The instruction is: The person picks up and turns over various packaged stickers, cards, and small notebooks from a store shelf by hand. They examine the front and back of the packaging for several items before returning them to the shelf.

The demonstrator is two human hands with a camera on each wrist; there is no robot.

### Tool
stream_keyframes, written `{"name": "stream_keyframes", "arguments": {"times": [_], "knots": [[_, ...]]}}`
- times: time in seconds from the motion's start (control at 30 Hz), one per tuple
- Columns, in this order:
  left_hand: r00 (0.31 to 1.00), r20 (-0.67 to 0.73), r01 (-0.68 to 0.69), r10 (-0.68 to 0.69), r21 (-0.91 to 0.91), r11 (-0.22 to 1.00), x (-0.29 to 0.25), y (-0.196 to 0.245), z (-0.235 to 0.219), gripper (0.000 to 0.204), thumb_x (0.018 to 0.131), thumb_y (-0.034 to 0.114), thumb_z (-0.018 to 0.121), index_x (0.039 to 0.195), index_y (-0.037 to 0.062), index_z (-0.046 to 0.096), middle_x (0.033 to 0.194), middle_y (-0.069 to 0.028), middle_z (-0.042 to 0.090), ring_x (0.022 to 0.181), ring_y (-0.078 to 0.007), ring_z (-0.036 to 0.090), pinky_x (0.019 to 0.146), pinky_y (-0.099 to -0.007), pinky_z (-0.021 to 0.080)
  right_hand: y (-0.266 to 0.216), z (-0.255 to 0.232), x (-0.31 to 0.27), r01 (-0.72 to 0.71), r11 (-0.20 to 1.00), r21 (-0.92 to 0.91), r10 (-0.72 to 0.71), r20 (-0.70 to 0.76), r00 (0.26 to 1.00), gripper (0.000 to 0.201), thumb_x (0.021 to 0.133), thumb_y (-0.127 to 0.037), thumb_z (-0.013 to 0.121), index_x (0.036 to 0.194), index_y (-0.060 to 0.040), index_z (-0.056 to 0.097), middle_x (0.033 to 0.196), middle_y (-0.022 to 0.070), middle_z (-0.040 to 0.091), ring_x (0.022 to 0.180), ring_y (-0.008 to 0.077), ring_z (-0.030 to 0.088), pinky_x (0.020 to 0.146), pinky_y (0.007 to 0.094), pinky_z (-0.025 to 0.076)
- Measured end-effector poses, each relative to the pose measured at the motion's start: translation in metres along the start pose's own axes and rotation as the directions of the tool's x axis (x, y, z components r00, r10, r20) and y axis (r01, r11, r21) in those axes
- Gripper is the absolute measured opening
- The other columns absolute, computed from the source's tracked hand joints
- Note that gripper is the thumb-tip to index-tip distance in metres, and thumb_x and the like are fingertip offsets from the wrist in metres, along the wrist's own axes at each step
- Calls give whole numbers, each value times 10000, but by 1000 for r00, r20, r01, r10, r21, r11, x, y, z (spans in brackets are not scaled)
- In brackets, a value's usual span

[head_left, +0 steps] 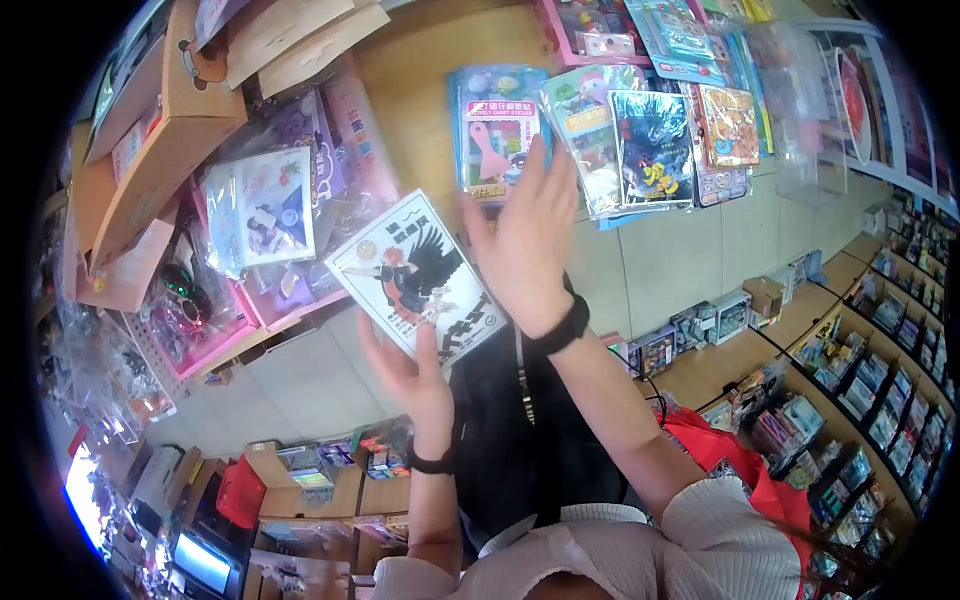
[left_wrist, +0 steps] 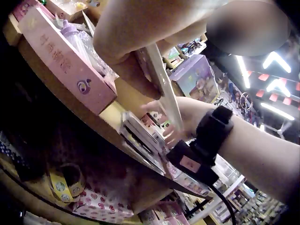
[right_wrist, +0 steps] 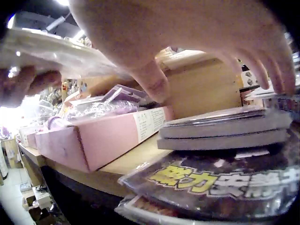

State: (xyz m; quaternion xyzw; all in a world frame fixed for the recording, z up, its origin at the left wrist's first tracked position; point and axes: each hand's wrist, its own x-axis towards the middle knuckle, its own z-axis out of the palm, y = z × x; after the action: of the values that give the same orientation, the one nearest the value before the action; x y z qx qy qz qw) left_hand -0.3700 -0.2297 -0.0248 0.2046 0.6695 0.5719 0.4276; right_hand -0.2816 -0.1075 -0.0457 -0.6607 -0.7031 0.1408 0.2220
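My left hand (head_left: 415, 375) grips a flat white pack (head_left: 405, 265) printed with a black-winged figure, thumb over its lower edge. In the left wrist view this pack (left_wrist: 164, 84) appears edge-on between the fingers. My right hand (head_left: 530, 240) has its fingers extended, just right of the pack and close over a stack of sticker packs (head_left: 497, 120) with a pink label. Seen from the right wrist, the right hand (right_wrist: 187, 37) hangs above two thick stacked packs (right_wrist: 225, 129), with nothing between its fingers.
Right of the stack lie more plastic-wrapped packs, including a dark blue one (head_left: 655, 150) and an orange one (head_left: 730, 125). A pink box (right_wrist: 112, 133) of wrapped goods stands on the left. A cardboard display (head_left: 170, 130) rises at the far left. Stocked shelves (head_left: 870, 400) line the right.
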Motion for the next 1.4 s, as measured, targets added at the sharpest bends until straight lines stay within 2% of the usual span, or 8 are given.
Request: {"name": "stream_keyframes", "arguments": {"times": [0.57,0.83,1.07,1.17,1.2,1.23,1.33,1.4], "knots": [[993,-114,-50,44,-51,997,12,5,-7,604,879,7,505,1373,-15,158,1197,-193,495,1090,-195,488,926,-291,366,1,31,31,-114,966,-233,125,33,992,982,588,-276,750,1349,9,200,1237,317,315,1046,451,392,906,493,313],[988,-128,-94,83,-81,992,14,2,-13,589,880,-13,489,1370,-9,162,1199,-190,496,1094,-191,483,926,-290,366,9,10,37,-75,949,307,51,87,995,1011,575,-193,752,1348,67,154,1212,277,396,1080,395,444,889,457,372],[994,-101,-53,42,-105,993,21,10,-2,524,866,-36,486,1314,-5,215,1115,-125,491,1018,-158,470,877,-282,382,-15,-48,11,-459,461,759,100,470,877,835,645,-48,742,1339,-29,278,1257,155,413,1076,210,489,877,308,420],[998,-60,-8,0,-131,991,25,10,5,499,869,-19,509,1296,34,256,1109,-143,552,1053,-161,492,910,-288,367,-8,-52,-11,44,814,579,-223,241,945,789,593,-128,763,1282,-57,386,1274,183,376,1164,293,422,933,376,381],[996,-9,82,-87,-237,968,27,11,7,505,857,-27,518,1288,51,266,1167,-148,504,1084,-179,478,913,-306,367,-13,-55,-15,66,808,586,-249,237,939,775,582,-145,763,1267,-64,408,1285,195,357,1177,324,399,945,395,366],[977,85,-206,195,156,966,30,-3,2,501,843,-46,526,1277,46,294,1255,-163,414,1151,-217,444,934,-330,361,-19,-55,-19,89,800,594,-276,232,933,762,572,-162,762,1252,-70,431,1297,206,338,1190,355,376,957,414,352],[968,198,-173,153,92,981,31,0,9,435,905,73,470,1307,62,303,1340,-157,322,1222,-241,387,966,-358,353,-16,-44,-29,100,830,549,-252,209,945,723,581,-161,749,1237,-81,457,1314,205,321,1178,377,366,957,428,329],[953,250,291,-174,-587,756,32,7,17,425,958,249,372,1339,76,292,1373,-143,305,1245,-240,367,984,-382,359,-15,-45,-28,139,853,504,-274,203,940,718,579,-112,757,1226,-42,453,1327,201,304,1203,343,367,963,404,350]]}}
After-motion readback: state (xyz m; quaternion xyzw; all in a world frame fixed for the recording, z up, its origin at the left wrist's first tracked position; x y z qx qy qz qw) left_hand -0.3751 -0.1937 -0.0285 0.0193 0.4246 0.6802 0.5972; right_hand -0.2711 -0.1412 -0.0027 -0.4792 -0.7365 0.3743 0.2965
